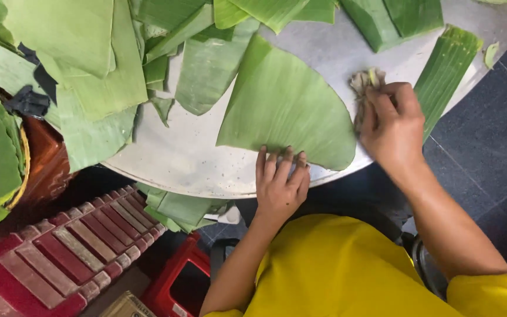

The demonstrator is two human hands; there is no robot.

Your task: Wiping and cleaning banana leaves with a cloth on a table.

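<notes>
A round metal worktop [195,158] carries heaps of cut banana leaves [83,53]. Near its front edge lies one broad banana leaf piece [283,100], curved along one side. The left hand [280,182] rests flat on this leaf's lower edge, fingers [274,161] stretched out and slightly spread, pinning it down and gripping nothing. The right hand [391,126] sits at the leaf's right edge, fingers curled tight around a crumpled greyish cloth [365,82], which touches the worktop just beside the leaf.

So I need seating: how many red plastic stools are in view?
2. A large red stool lies at lower left beneath the round table; a smaller red stool sits right of it. Others may be hidden under the table.
</notes>
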